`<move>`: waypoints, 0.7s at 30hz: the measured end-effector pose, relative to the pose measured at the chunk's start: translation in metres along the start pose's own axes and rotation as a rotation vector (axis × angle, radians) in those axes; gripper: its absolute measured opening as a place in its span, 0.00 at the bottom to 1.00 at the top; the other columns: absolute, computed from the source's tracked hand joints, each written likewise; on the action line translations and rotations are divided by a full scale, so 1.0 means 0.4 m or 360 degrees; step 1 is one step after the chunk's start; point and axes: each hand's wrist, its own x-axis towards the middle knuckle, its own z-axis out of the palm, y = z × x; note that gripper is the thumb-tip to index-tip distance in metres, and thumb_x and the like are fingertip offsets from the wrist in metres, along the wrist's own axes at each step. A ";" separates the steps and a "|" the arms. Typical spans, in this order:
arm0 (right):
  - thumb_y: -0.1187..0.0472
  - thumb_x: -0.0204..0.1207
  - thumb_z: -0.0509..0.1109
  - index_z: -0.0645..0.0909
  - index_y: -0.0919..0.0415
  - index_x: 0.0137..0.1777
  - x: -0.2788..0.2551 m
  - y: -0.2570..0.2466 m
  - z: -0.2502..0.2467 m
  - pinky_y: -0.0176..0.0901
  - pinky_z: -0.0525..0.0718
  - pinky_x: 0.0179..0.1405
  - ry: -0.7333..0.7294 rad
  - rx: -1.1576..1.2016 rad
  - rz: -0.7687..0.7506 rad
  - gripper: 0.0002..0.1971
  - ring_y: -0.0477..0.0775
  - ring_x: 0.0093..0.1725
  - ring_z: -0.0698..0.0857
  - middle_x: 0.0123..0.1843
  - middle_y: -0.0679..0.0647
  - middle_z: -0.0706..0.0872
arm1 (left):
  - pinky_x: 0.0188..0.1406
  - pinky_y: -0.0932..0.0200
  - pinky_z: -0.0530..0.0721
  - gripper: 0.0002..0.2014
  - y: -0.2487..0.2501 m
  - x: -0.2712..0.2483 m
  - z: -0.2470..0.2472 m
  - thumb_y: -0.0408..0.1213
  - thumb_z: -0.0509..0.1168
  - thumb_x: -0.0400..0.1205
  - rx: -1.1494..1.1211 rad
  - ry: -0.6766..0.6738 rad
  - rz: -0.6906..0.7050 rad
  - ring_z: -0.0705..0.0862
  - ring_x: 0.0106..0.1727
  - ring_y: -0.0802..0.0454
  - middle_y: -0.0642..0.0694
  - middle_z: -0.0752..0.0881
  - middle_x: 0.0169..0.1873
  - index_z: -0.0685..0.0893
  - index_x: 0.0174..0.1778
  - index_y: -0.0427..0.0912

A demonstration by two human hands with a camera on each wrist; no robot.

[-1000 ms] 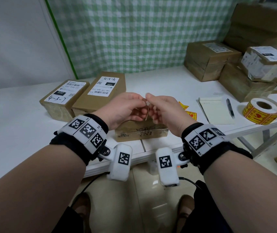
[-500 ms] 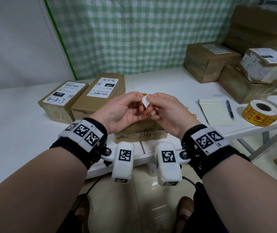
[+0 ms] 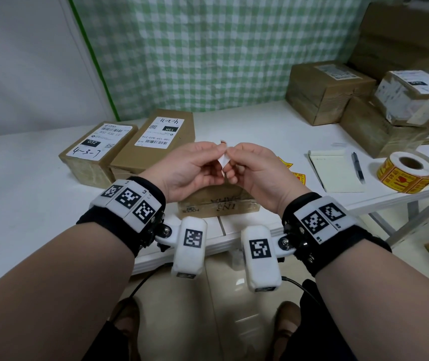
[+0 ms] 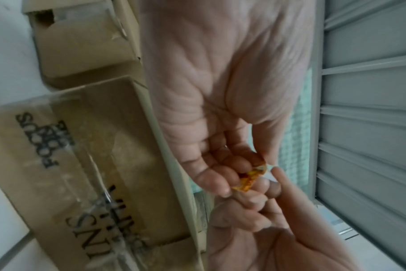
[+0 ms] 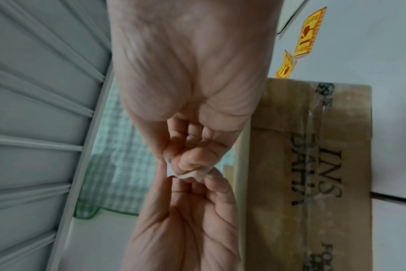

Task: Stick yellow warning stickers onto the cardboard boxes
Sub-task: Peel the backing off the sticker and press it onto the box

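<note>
While both wrists hover above the table's near edge, a person's left hand [image 3: 191,166] and right hand [image 3: 256,168] meet fingertip to fingertip, each pinching a small yellow warning sticker [image 4: 249,178] held between them. From the head camera only its white underside shows; the left wrist view catches the yellow and red print, though blurred. Whether the backing paper is parting from it cannot be made out. Directly beneath the hands lies a taped cardboard box [image 3: 217,204], its top largely hidden by them. Loose stickers [image 3: 298,175] lie just right of it, partly covered by the right hand. Farther right sit a notepad [image 3: 335,173], a pen [image 3: 358,166] and the sticker roll [image 3: 407,174]. Two labelled boxes [image 3: 130,149] rest behind, and stacked boxes [image 3: 364,100], cut off by the frame, fill the far right corner.
</note>
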 end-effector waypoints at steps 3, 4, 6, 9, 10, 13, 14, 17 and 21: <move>0.69 0.81 0.60 0.74 0.65 0.35 -0.002 0.003 -0.005 0.31 0.77 0.25 0.0002 0.0095 0.0034 0.12 0.48 0.25 0.76 0.27 0.56 0.80 | 0.41 0.59 0.84 0.09 -0.006 -0.003 0.000 0.36 0.58 0.82 -0.0141 -0.0082 -0.0009 0.84 0.33 0.50 0.43 0.85 0.29 0.79 0.44 0.34; 0.69 0.81 0.60 0.74 0.65 0.34 -0.003 0.006 -0.007 0.31 0.77 0.25 0.0003 0.0134 0.0043 0.12 0.47 0.25 0.76 0.26 0.55 0.81 | 0.40 0.60 0.85 0.09 -0.008 -0.004 0.000 0.35 0.58 0.82 -0.0203 -0.0103 -0.0021 0.84 0.33 0.50 0.42 0.85 0.30 0.79 0.45 0.33; 0.69 0.81 0.59 0.73 0.65 0.33 -0.006 0.012 -0.012 0.30 0.78 0.25 0.0007 0.0216 0.0051 0.13 0.46 0.24 0.78 0.24 0.54 0.82 | 0.38 0.61 0.87 0.08 -0.011 -0.007 0.000 0.34 0.58 0.82 -0.0302 -0.0118 -0.0043 0.85 0.34 0.50 0.40 0.85 0.32 0.80 0.46 0.33; 0.69 0.81 0.60 0.73 0.65 0.33 -0.008 0.020 -0.021 0.30 0.81 0.26 0.0039 0.0363 0.0048 0.14 0.45 0.25 0.80 0.24 0.53 0.82 | 0.42 0.59 0.88 0.08 -0.017 -0.008 -0.005 0.33 0.59 0.80 -0.0423 -0.0095 -0.0060 0.86 0.38 0.49 0.38 0.86 0.37 0.83 0.45 0.35; 0.69 0.81 0.60 0.74 0.65 0.33 -0.009 0.022 -0.023 0.30 0.81 0.27 0.0052 0.0414 0.0042 0.13 0.45 0.25 0.80 0.25 0.53 0.83 | 0.43 0.58 0.88 0.08 -0.019 -0.007 -0.005 0.33 0.59 0.80 -0.0458 -0.0096 -0.0062 0.86 0.40 0.48 0.37 0.86 0.39 0.83 0.46 0.35; 0.69 0.81 0.60 0.72 0.64 0.32 -0.008 0.026 -0.028 0.31 0.81 0.27 0.0077 0.0519 0.0032 0.14 0.46 0.26 0.80 0.25 0.53 0.82 | 0.45 0.57 0.88 0.08 -0.022 -0.007 -0.001 0.32 0.57 0.83 -0.0516 -0.0090 -0.0047 0.87 0.43 0.47 0.36 0.86 0.42 0.80 0.50 0.34; 0.69 0.81 0.60 0.72 0.64 0.31 -0.008 0.026 -0.028 0.31 0.81 0.26 0.0093 0.0530 0.0035 0.15 0.46 0.26 0.80 0.25 0.53 0.82 | 0.45 0.56 0.88 0.08 -0.021 -0.006 0.000 0.32 0.56 0.84 -0.0501 -0.0077 -0.0045 0.87 0.43 0.47 0.36 0.87 0.42 0.80 0.49 0.35; 0.67 0.80 0.60 0.73 0.62 0.30 -0.005 0.023 -0.033 0.31 0.81 0.25 0.0151 0.0394 0.0088 0.15 0.46 0.24 0.79 0.24 0.53 0.80 | 0.43 0.58 0.88 0.10 -0.013 -0.005 0.008 0.32 0.55 0.85 -0.0211 0.0016 -0.0038 0.86 0.38 0.48 0.39 0.86 0.37 0.77 0.39 0.40; 0.52 0.82 0.61 0.80 0.62 0.44 0.000 0.008 -0.038 0.35 0.80 0.25 0.0114 -0.0072 0.0185 0.14 0.47 0.24 0.78 0.26 0.52 0.80 | 0.41 0.62 0.85 0.09 0.003 -0.005 0.015 0.31 0.57 0.85 0.0342 0.0108 -0.0011 0.82 0.37 0.50 0.42 0.81 0.37 0.75 0.38 0.41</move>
